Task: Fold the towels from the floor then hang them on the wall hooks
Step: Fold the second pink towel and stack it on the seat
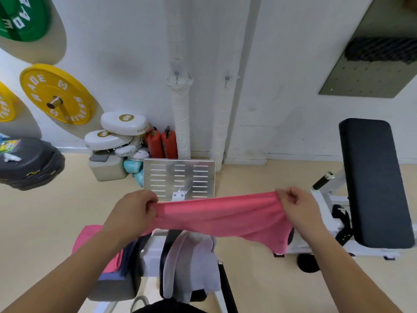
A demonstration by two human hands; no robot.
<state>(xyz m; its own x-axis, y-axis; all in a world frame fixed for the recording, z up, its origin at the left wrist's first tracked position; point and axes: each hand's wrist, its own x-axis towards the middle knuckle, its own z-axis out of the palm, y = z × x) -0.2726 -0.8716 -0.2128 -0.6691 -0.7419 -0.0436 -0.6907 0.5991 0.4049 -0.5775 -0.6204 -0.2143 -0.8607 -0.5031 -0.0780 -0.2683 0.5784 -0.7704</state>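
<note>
A pink towel (221,215) is stretched in the air between my two hands, in front of me above the floor. My left hand (133,211) pinches its left end and my right hand (297,206) pinches its right end; a loose corner hangs down below the right hand. Two small wall hooks (176,74) (226,79) sit on the white wall straight ahead, both bare. A pale grey towel (191,263) is draped over the machine frame below me. More pink and dark blue cloth (112,258) lies at lower left, partly behind my left forearm.
A slotted metal footplate (179,177) stands ahead on the floor. A black padded bench (372,181) is at the right. Yellow weight plates (56,93) hang on the left wall, with white pads (121,129) and red fire extinguishers (161,142) by the wall.
</note>
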